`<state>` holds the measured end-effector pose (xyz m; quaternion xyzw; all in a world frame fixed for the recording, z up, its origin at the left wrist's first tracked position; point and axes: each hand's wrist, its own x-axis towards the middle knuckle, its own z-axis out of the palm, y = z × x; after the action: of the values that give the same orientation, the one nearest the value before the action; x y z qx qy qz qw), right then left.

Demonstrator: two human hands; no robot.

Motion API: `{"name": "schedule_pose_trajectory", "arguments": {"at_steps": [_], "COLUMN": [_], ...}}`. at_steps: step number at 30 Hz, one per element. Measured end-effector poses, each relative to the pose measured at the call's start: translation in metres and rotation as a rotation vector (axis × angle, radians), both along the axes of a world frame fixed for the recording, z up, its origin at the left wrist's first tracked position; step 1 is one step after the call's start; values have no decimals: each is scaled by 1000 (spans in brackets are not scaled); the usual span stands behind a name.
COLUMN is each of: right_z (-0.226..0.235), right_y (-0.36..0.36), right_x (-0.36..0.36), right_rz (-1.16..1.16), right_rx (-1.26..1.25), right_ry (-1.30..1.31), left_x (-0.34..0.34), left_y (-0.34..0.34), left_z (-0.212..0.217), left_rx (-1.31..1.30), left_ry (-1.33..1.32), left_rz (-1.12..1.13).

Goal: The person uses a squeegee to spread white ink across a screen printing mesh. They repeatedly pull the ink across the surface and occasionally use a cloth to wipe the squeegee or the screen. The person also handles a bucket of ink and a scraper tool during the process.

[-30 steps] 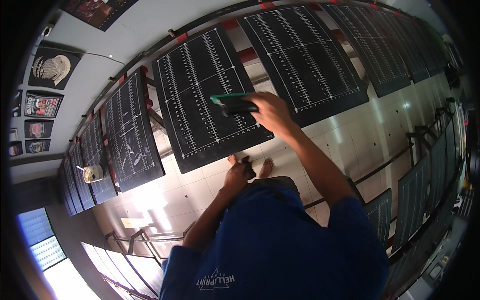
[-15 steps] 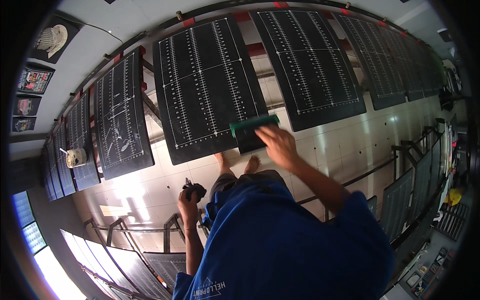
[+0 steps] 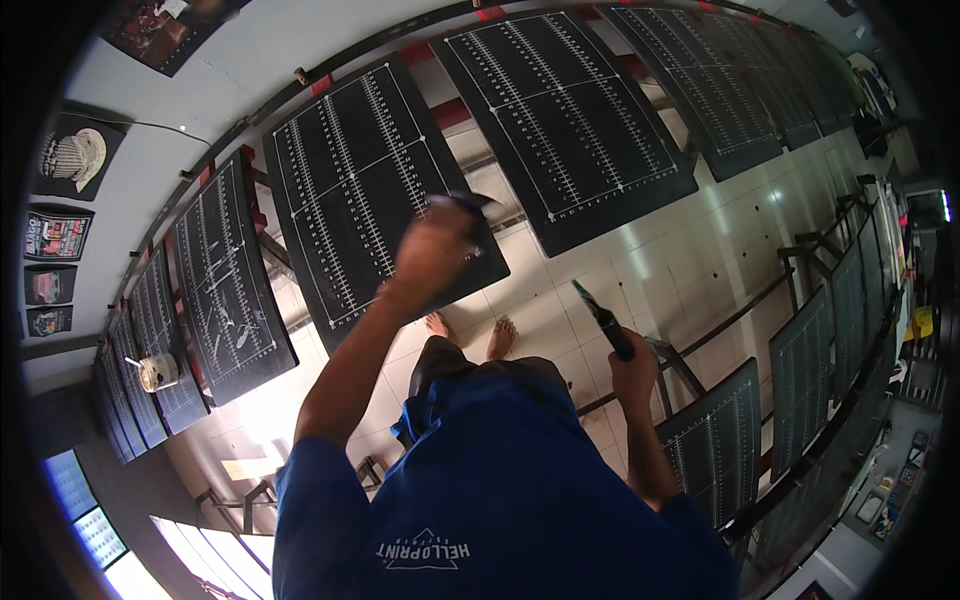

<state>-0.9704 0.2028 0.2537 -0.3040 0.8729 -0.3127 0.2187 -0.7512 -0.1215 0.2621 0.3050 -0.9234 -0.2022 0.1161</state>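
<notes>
Black board (image 3: 320, 222) under left hand (image 3: 432, 250), tool (image 3: 608, 325) in right hand (image 3: 632, 368)

One left hand (image 3: 432, 250) and one right hand (image 3: 634, 365) make two hands. There are two bare feet (image 3: 501, 339), one cup (image 3: 157, 376) with one straw (image 3: 132, 362), one green-and-black tool (image 3: 605, 322) and one blurred dark object (image 3: 468, 204). I count at least five wall pictures (image 3: 58, 233) and at least ten black boards (image 3: 350, 190).
</notes>
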Motion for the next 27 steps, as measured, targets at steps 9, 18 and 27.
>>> {"name": "schedule_pose_trajectory", "arguments": {"at_steps": [9, 18, 27], "right_z": [-15, -12, 1], "right_y": [18, -23, -71], "right_x": [2, -6, -21], "right_rz": [-206, -285, -292], "right_rx": [28, 125, 351], "right_ry": [-37, -57, 18], "left_x": [-119, -124, -124], "left_y": [5, -186, -443], "left_z": [-89, -79, -119], "left_rx": [-162, -118, -265], "left_ry": [-405, -380, 49], "left_rz": [-362, 51, 447]}}
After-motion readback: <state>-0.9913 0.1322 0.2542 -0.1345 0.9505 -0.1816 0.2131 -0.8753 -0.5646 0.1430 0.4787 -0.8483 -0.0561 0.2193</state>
